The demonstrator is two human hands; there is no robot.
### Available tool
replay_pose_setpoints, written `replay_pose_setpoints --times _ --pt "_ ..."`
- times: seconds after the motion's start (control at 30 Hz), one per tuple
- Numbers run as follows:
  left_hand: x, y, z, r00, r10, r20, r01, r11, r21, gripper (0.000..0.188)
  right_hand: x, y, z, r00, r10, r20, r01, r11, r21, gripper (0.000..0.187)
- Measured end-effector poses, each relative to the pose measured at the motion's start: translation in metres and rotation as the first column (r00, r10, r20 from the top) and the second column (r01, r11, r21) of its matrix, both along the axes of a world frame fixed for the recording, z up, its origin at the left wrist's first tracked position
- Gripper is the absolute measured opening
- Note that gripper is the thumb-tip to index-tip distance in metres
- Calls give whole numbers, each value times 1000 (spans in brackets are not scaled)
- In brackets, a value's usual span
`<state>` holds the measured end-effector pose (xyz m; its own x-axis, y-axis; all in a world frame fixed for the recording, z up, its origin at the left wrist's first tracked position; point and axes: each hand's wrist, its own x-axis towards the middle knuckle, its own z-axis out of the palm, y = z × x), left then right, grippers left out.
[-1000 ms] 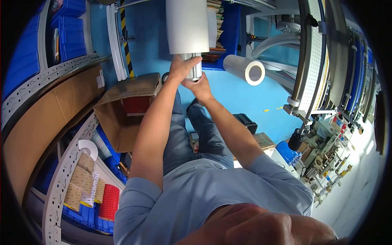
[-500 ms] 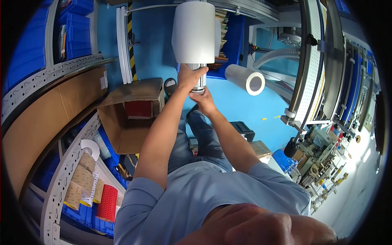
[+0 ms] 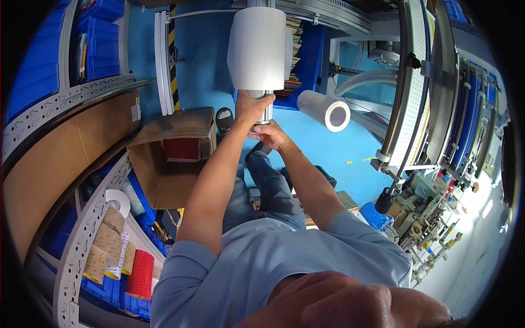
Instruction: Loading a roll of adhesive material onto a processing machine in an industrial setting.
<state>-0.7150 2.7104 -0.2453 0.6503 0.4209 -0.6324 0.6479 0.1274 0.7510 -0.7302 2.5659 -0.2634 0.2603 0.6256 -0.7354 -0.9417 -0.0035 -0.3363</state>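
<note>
A wide white roll of film or paper (image 3: 257, 52) sits around a ribbed metal shaft (image 3: 267, 113), whose near end sticks out toward me. My left hand (image 3: 251, 108) wraps around the shaft just below the roll's near edge, thumb lying across it. At the shaft's near end, my right hand (image 3: 273, 135) grips it with curled fingers, partly hidden beneath. Both arms are stretched out ahead of me. A second white roll (image 3: 324, 111) with a hollow core stands on the blue floor to the right of my hands.
To the left are an open cardboard box (image 3: 172, 158) and a perforated metal shelf rail (image 3: 76, 262). Tape rolls (image 3: 106, 240) and a red roll (image 3: 140, 273) lie on the shelf. A machine frame with rollers (image 3: 407, 93) rises at right. A black shoe (image 3: 224, 119) rests near the box.
The white roll and both hands appear slightly lower and farther left, as the whole view has shifted a little. My right hand's fingers have shifted around the shaft's end.
</note>
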Motion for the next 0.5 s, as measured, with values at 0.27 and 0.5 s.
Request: replay_pose_setpoints --times 0.27,0.5 --pt "-1 -2 3 998 43 -41 -39 995 91 85 7 0 3 999 27 27 -25 999 -44 67" --pt "-2 -12 1 980 81 -182 -37 971 237 77 -31 29 9 626 455 633 139 734 -665 83"
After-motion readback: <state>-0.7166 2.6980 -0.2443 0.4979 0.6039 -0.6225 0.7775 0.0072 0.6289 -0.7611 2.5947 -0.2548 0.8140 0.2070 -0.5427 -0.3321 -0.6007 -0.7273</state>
